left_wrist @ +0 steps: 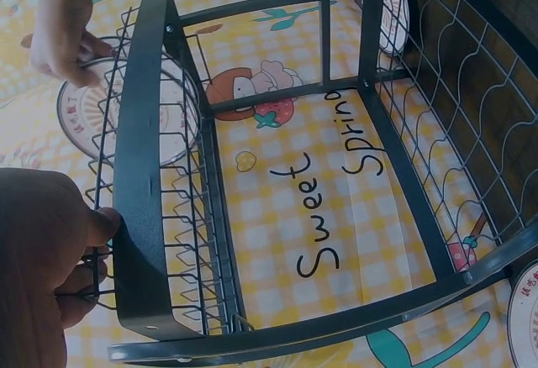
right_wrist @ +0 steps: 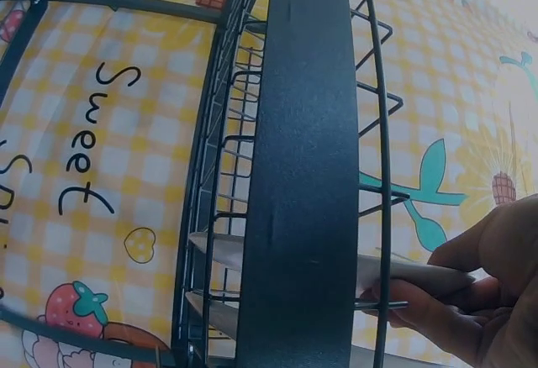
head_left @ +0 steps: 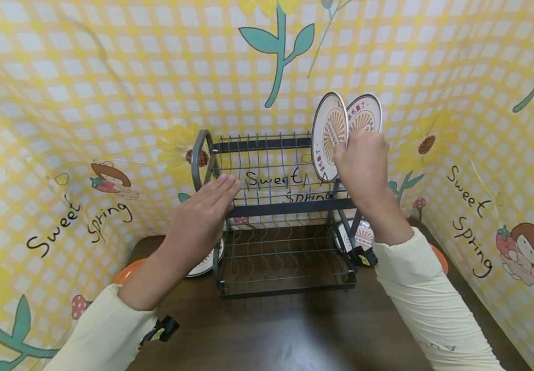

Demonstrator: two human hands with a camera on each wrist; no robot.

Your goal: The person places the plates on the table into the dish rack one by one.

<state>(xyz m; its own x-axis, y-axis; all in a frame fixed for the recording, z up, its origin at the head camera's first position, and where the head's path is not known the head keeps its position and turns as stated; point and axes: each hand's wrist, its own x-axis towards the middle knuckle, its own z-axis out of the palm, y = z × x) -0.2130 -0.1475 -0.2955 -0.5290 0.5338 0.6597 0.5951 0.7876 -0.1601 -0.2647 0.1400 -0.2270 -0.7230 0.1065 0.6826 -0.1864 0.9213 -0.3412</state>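
Note:
A dark metal two-tier dish rack (head_left: 290, 207) stands before me. My right hand (head_left: 365, 164) pinches the edge of a round white plate (head_left: 326, 135) with an orange sunburst pattern, upright at the right end of the upper tier. Just right of it another patterned plate (head_left: 364, 111) stands upright, partly behind that hand. The right wrist view shows the held plate (right_wrist: 412, 274) edge-on between thumb and fingers, its lower edge among the wires. At the upper tier's front left corner, my left hand (head_left: 204, 214) holds the rack, its thumb (left_wrist: 102, 225) against the front rail.
On the dark brown table (head_left: 276, 330), patterned plates lie left (head_left: 207, 264) and right (head_left: 362, 234) of the rack. Orange items (head_left: 130, 270) show beyond both forearms. A yellow checked cloth (head_left: 155, 77) hangs behind and at both sides.

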